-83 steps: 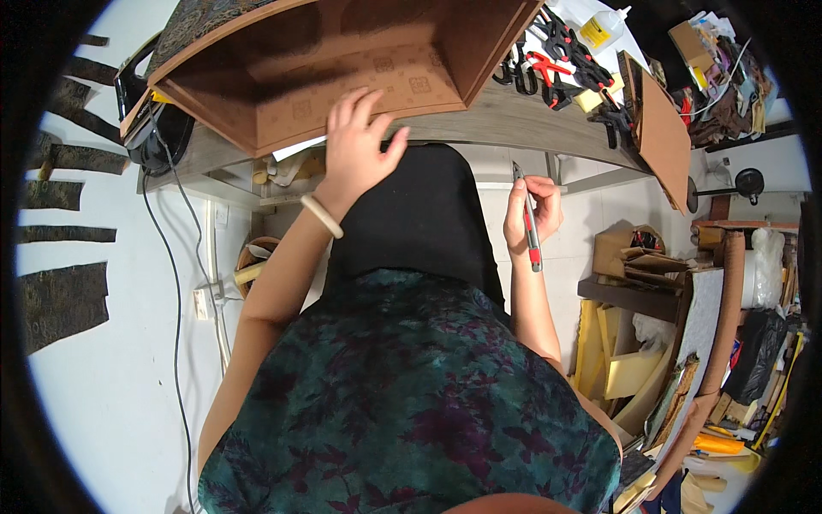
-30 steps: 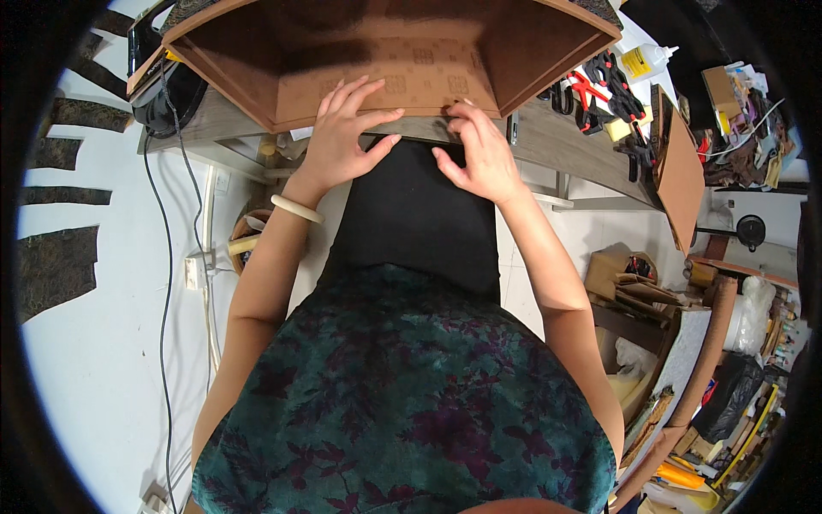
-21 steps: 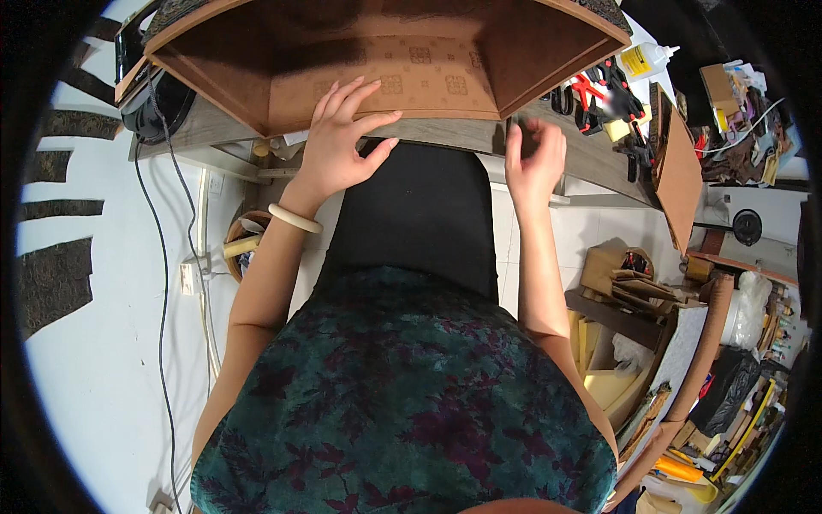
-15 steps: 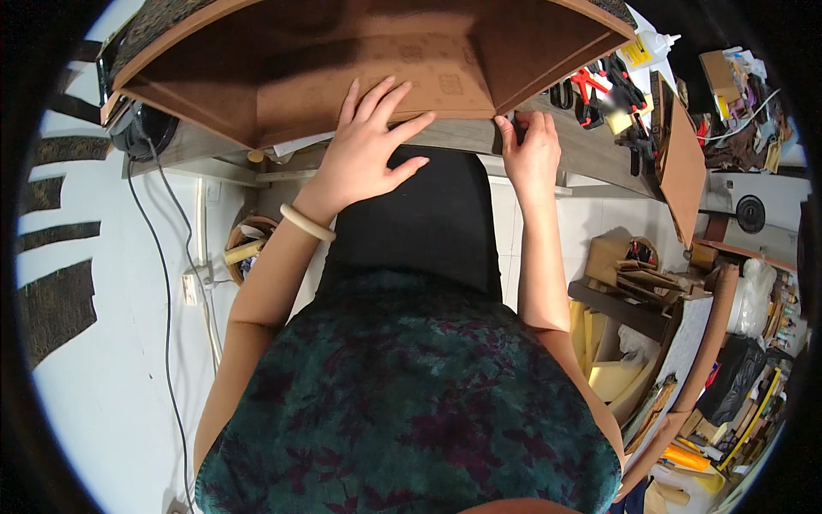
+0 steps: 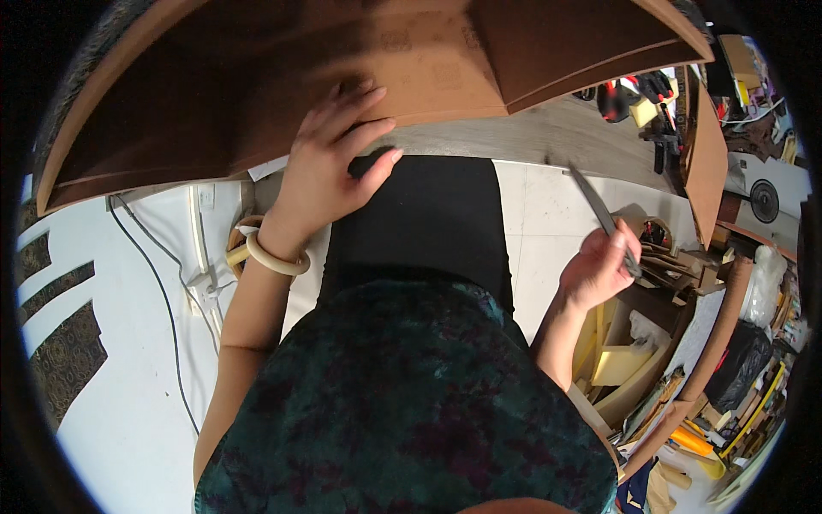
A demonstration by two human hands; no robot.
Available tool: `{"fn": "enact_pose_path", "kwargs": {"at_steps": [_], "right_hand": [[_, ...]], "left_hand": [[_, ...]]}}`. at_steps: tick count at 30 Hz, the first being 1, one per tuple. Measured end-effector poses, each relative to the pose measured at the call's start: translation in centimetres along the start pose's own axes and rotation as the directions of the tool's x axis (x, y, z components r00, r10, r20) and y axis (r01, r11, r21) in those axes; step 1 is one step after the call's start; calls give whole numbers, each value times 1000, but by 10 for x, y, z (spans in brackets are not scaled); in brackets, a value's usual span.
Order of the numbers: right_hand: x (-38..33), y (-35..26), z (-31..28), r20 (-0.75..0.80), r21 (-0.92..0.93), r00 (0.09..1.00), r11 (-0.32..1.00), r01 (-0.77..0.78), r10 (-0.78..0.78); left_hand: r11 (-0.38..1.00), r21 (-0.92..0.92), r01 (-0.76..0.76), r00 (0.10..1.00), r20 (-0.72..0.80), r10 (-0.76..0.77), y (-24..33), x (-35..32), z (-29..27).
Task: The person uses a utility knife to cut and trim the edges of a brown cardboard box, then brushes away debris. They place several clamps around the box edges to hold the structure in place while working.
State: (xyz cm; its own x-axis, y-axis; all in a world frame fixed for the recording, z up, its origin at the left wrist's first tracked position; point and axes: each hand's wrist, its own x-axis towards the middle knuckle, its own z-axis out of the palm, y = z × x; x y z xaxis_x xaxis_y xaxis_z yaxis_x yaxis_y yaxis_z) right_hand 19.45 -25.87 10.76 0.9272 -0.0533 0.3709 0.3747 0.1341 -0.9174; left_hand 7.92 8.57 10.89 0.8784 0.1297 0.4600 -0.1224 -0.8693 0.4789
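Note:
A large open brown box stands on the table's edge, its open side toward me and faint stamped patterns on the inner surface. My left hand, fingers spread, rests at the box's near edge; its fingertips reach over the inner face and it holds nothing. Off to the right, away from the box and beyond the table's edge, my right hand is closed around a slim dark grey flat tool. The tool's narrow end points up toward the table. Whether it is a knife or a file I cannot tell.
Red and black clamps lie on the grey table at the right, beside an upright brown board. Below stands a shelf with offcuts and rolls. Dark cables hang at the left.
My right hand has left the box's lower corner and moved down and right with the grey tool. The box appears larger and farther left. My left hand has shifted slightly left.

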Motion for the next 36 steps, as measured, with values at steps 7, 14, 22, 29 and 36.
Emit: {"fn": "enact_pose_path", "kwargs": {"at_steps": [7,14,22,29,36], "right_hand": [[-10,14,56,447,587,722,436,-682,528],[-7,41,89,613,634,674,253,-731,411],[3,58,85,760,512,620,410,-755,192],[-14,51,102,309,163,945,973,-165,109],[-10,70,132,433,-70,831,907,416,-348]], "left_hand": [[998,14,-60,996,60,59,-8,47,10],[979,189,-71,988,151,43,-14,48,22],[971,231,-59,994,100,36,-12,47,27],[972,221,-74,994,97,53,-15,48,29],[969,237,-70,994,100,47,-16,48,26]]}}
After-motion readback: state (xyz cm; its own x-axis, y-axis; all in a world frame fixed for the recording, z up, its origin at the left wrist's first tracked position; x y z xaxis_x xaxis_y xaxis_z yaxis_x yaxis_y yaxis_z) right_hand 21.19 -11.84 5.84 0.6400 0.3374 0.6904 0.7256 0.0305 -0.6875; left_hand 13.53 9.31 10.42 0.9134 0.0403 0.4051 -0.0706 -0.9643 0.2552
